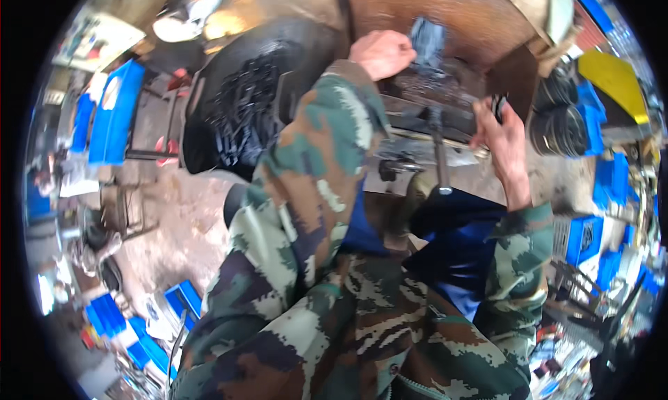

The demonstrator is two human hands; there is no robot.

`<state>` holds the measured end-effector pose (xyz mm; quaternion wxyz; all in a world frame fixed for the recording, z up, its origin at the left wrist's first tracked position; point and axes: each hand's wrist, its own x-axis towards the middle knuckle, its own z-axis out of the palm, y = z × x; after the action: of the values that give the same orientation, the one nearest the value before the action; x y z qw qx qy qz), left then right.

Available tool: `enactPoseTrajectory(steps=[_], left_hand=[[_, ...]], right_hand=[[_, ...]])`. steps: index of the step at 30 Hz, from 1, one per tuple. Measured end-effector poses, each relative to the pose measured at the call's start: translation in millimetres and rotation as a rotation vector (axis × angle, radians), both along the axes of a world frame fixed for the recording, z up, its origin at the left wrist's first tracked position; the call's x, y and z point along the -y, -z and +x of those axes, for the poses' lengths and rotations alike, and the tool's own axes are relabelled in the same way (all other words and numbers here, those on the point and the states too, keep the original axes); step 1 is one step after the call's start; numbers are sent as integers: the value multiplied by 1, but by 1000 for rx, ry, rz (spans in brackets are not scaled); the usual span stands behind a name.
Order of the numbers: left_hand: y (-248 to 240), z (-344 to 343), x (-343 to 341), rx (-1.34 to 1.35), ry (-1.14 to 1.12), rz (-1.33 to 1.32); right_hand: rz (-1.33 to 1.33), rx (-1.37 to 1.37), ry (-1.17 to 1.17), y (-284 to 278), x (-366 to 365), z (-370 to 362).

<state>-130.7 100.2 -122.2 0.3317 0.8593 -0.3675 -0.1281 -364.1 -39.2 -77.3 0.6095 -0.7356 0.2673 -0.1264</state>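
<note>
Pinching a small dark piece (498,106), the right hand (502,134) is right of upper centre, its grip closed around that piece. At upper centre, the left hand (381,54) has curled fingers right by a blue-grey block (428,39); whether its grip has hold of anything, I cannot tell. A metal bar (441,153) stands below the block, and dark metal parts (247,104) fill a black container (306,36) at upper left.
</note>
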Motion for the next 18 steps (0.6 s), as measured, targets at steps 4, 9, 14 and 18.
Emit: enactPoseTrajectory(steps=[4,9,14,18], left_hand=[[4,7,-18,-8,-133,97],[5,8,-21,-60,-159,-19],[0,6,-14,-84,-172,-68],[-14,4,-13,-70,-204,-177]], right_hand=[[-153,-94,-187,11,-28,-6],[-900,133,-576,20,-51,-21],[-786,28,-596,24,-48,-19],[-908,161,-640,22,-39,-6]])
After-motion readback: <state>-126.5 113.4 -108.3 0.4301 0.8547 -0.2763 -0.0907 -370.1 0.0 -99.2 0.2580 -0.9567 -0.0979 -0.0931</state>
